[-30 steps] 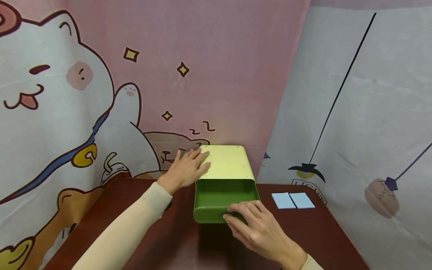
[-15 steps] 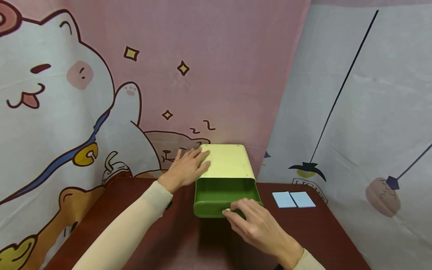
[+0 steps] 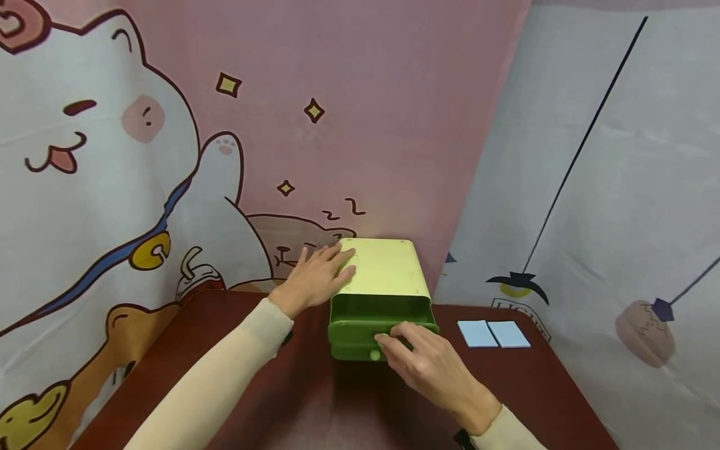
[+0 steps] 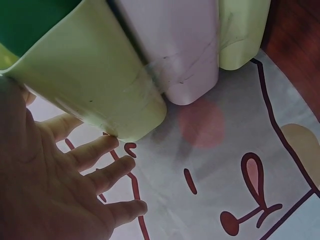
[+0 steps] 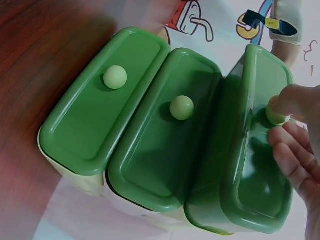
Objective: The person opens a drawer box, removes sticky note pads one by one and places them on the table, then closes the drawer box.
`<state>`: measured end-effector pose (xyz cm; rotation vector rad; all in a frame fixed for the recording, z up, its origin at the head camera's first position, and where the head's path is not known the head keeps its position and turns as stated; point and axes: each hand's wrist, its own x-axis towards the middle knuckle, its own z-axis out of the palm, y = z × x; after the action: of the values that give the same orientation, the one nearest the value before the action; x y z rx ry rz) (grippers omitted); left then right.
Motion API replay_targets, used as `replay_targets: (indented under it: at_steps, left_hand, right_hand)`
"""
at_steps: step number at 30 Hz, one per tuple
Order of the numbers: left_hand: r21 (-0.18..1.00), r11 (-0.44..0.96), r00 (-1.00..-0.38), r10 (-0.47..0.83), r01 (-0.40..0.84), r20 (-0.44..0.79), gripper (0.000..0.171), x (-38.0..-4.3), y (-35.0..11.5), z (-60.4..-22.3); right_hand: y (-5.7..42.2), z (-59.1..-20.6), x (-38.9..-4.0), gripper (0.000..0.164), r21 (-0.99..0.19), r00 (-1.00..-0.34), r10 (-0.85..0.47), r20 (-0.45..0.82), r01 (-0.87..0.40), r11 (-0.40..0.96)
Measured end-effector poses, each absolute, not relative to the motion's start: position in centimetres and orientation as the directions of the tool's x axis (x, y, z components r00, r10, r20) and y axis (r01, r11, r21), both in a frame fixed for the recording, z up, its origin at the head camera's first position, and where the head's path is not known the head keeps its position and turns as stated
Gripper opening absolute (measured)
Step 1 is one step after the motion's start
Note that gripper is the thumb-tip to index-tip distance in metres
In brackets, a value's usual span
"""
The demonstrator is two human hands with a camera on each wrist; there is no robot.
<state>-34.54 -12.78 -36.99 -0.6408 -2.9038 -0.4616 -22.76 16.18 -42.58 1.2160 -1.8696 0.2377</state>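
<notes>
A small pale-green drawer cabinet [image 3: 388, 269] stands on the dark red table [image 3: 270, 400] against the backdrop. Its top dark-green drawer [image 3: 354, 334] sticks out a little. My left hand [image 3: 315, 278] lies flat on the cabinet's top left edge, with the fingers spread; in the left wrist view, that hand [image 4: 55, 190] lies beside the casing [image 4: 85, 75]. My right hand [image 3: 427, 362] presses its fingers against the drawer front, one fingertip beside the round knob [image 5: 276, 114]. The two lower drawers [image 5: 150, 145] are closed.
Two light-blue note pads [image 3: 494, 334] lie side by side on the table right of the cabinet. A cartoon cat cloth [image 3: 112, 187] hangs behind and to the left, and a grey cloth [image 3: 619, 219] hangs to the right. Bare tabletop lies in front.
The top drawer has slid back into the cabinet under my right hand's push. My left hand has stayed on the cabinet top.
</notes>
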Motion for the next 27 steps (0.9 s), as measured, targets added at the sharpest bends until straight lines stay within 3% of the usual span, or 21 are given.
replay_targets:
  at_steps: [5,11,27]
  left_hand:
    - [0.267,0.86,-0.898,0.394,0.435,0.194,0.071,-34.7,-12.5,-37.0]
    - [0.264,0.865,-0.903,0.387,0.426,0.186,0.071,-34.7,-12.5,-36.8]
    - [0.26,0.867,-0.904,0.388,0.425,0.182,0.072,-34.7,-12.7,-36.6]
  right_hand:
    - [16.2,-42.7,-23.1,0.016,0.251,-0.207,-0.633,0.746,-0.792,0.556]
    - [15.8,-42.8,-23.6,0.043,0.223,-0.265,-0.61,0.746,-0.764,0.605]
    - [15.2,-43.2,-25.6,0.041,0.109,-0.331,-0.546,0.77,-0.775,0.623]
